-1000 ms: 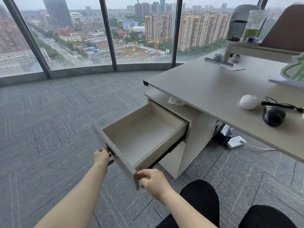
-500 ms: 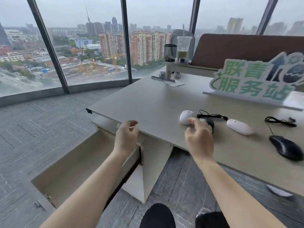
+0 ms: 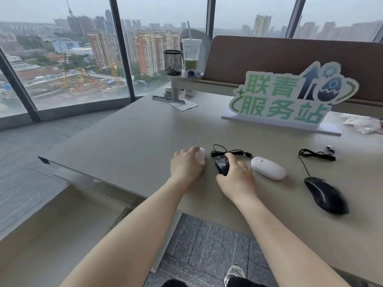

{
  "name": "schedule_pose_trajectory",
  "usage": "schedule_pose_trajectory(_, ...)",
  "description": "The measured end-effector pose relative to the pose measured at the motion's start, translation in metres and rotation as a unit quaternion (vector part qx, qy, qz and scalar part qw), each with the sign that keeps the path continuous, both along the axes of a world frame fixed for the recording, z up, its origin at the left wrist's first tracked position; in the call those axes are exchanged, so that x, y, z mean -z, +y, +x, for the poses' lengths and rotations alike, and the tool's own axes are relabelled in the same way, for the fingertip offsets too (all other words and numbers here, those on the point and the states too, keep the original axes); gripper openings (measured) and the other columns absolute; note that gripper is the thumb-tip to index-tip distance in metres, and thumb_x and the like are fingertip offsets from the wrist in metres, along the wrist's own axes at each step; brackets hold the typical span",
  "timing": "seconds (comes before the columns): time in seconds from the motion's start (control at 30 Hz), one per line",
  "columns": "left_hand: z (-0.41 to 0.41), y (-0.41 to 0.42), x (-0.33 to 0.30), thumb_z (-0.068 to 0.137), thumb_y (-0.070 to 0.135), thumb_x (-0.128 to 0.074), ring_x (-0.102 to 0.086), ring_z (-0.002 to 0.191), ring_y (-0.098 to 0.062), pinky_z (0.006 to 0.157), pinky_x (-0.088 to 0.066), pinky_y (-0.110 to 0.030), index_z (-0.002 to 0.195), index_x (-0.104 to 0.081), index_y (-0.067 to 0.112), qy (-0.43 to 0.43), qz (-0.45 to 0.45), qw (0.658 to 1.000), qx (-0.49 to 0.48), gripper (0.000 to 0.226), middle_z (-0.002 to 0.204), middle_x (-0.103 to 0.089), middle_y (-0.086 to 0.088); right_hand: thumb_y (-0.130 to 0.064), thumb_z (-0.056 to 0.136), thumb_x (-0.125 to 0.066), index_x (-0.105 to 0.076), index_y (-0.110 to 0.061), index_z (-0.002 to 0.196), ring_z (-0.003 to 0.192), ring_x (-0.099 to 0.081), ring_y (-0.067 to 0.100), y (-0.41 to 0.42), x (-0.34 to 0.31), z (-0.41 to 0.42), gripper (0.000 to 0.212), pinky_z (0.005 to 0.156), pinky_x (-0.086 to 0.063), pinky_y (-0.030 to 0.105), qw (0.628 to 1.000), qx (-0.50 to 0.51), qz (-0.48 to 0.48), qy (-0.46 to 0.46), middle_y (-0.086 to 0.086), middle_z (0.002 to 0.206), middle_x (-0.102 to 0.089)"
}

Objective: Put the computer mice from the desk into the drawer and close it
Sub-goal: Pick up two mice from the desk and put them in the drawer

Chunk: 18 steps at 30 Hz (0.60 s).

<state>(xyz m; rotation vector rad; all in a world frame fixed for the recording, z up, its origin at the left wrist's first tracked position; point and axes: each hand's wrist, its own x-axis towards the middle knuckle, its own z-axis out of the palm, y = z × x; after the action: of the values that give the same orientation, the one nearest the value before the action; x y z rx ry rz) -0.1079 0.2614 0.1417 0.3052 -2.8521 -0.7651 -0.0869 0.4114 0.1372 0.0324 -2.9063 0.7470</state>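
Several computer mice lie on the grey desk [image 3: 128,141]. My left hand [image 3: 186,166] rests over a small round white mouse [image 3: 201,155], fingers curled around it. My right hand [image 3: 236,177] covers a small black wired mouse [image 3: 221,166], whose coiled cable [image 3: 230,153] lies just behind it. To the right sits a flat white oval mouse [image 3: 268,168]. Further right, near the desk's front edge, is a larger black wired mouse [image 3: 325,194] with its bundled cable [image 3: 315,155]. The open drawer [image 3: 51,235] shows at lower left, below the desk edge, and looks empty where visible.
A green and white standing sign [image 3: 290,98] stands at the back right, in front of a brown partition [image 3: 290,59]. A mesh pen cup [image 3: 172,62] and a plastic drink cup [image 3: 191,54] sit on a raised shelf. Papers [image 3: 183,104] lie at the back; crumpled plastic [image 3: 364,124] far right.
Both hands left the drawer front and came up onto the desk; the left has landed on the round white mouse, the right on the small black mouse. My view turned up towards the desk.
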Motion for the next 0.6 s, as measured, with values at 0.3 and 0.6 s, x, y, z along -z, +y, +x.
schedule_pose_trajectory(0.3,0.065,-0.064,-0.026,0.077,0.028,-0.063,-0.057,0.102,-0.036,0.077,-0.046,-0.037,0.128,-0.045,0.024,0.18,0.146,0.968,-0.097,0.054,0.11,-0.064,-0.017,-0.013,0.086,-0.061,-0.047,-0.021,0.133,0.117,-0.043,0.034,-0.04,-0.038,0.025,0.05,0.095,-0.034,0.032,0.967,-0.092,-0.207,0.113,0.017,0.124,-0.053)
schedule_pose_trajectory(0.6,0.208,-0.217,-0.038,0.081,0.031,-0.067,-0.061,0.088,-0.027,0.072,-0.047,-0.035,0.131,-0.045,0.026,0.229,0.148,0.921,-0.277,0.055,0.11,-0.064,-0.009,-0.015,0.088,-0.064,-0.048,-0.033,0.129,0.104,-0.053,0.009,-0.158,-0.098,0.12,0.047,0.089,-0.04,0.016,0.873,-0.258,-0.399,0.107,0.0,0.122,-0.055)
